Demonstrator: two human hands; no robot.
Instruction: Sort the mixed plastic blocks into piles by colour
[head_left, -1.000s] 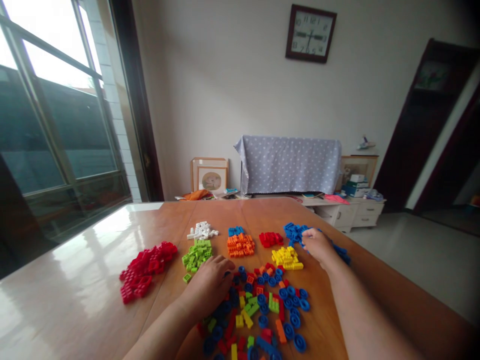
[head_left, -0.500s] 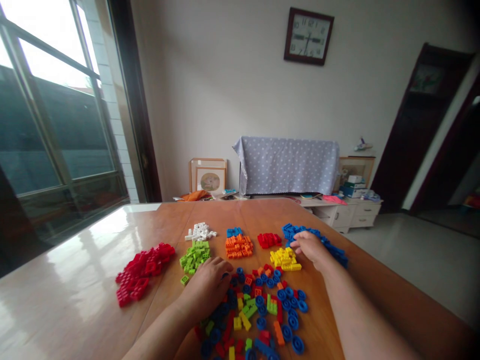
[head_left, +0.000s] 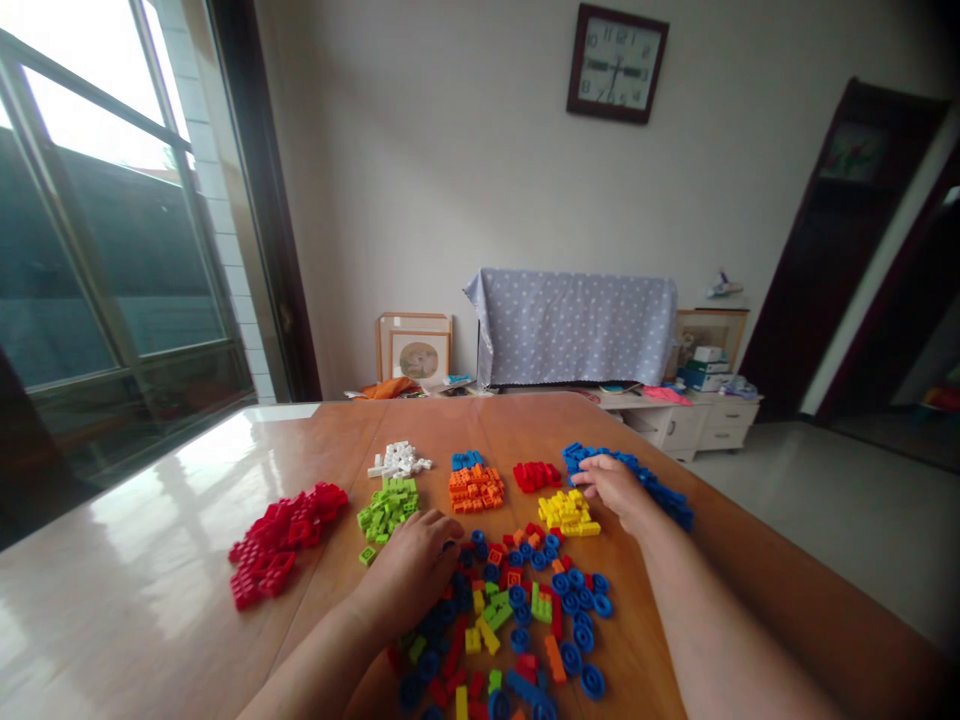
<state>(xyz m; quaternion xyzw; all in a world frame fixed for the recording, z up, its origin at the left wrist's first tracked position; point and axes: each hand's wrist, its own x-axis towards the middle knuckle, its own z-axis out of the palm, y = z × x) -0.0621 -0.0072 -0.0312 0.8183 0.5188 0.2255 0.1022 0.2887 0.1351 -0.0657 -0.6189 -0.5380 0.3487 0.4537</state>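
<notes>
My left hand [head_left: 424, 560] is low over the left edge of a mixed heap of toy building bricks [head_left: 495, 607]. Its fingers curl down and together, with something dark at the fingertips that I cannot make out. The heap holds blue round bricks [head_left: 592, 682] and red, orange, yellow and green pieces. My right hand [head_left: 616, 492] is over the near-left end of a blue brick pile [head_left: 660, 490], fingers stretched and apart, with no brick visible in them. Just left of that wrist lies a yellow brick pile [head_left: 568, 513].
Sorted piles stand around: red [head_left: 285, 540] at left, green [head_left: 388, 508], white [head_left: 400, 460], orange [head_left: 476, 488], a few blue [head_left: 466, 460] and small red [head_left: 536, 476]. The wooden table [head_left: 345, 418] has its right edge beyond the blue pile. A low cabinet [head_left: 705, 430] stands behind.
The view has shifted slightly, so everything sits a little higher and to the left. Both hands stay nearly in place over the same piles.
</notes>
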